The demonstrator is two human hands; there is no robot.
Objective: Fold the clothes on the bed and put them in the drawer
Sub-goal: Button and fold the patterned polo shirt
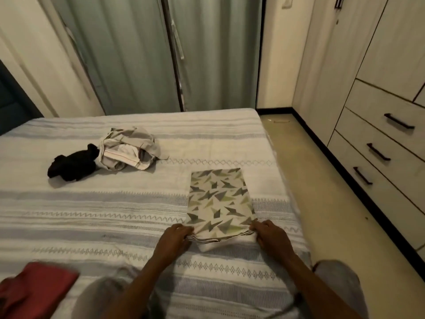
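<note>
Both bare forearms reach forward from the lower edge of the view and converge slightly. The left hand (pixel 175 238) lies knuckles up, its fingers curled and pinching a corner of the folded patterned garment (pixel 219 201). The right hand (pixel 271 236) mirrors it, fingers curled around the opposite near corner.

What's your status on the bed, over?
Left hand and right hand pinch patterned garment's near corners. Beige pile, black item unfolded. Drawers closed.

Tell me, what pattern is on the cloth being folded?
The folded cloth is cream with grey and olive-green jagged triangle shapes, seen in the head view.
</note>
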